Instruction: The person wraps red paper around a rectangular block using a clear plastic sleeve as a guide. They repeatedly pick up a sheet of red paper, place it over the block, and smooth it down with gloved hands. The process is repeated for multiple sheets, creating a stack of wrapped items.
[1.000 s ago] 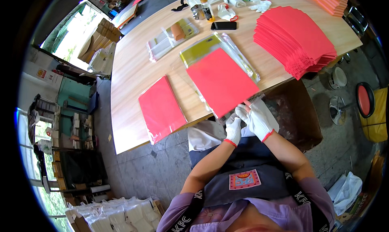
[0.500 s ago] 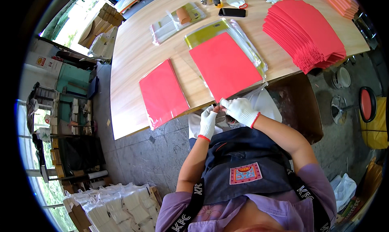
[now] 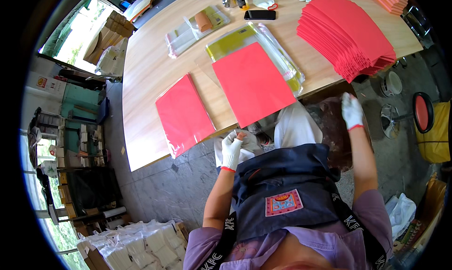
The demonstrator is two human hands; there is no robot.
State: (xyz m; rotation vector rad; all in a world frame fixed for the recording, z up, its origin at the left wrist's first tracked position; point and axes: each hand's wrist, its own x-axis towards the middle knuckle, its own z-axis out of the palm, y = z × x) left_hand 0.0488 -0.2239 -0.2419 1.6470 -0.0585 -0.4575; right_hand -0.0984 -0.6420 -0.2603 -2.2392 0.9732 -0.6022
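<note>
red sheet (image 3: 254, 85), red-cuffed white gloves (image 3: 230, 151)

On tbl (image 3: 146, 67): pack (image 3: 183, 114) L, sheet (image 3: 253, 85) mid, stack (image 3: 351, 36) R.

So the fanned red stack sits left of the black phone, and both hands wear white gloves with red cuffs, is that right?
Not quite: the head view shows the fanned red stack right of the black phone. The left hand and right hand do wear white gloves with red cuffs.

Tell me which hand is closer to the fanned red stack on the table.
Right. The right hand is just below the fanned red stack in the picture, apart from it; the left hand is well off to the stack's left, lower in view.
</note>
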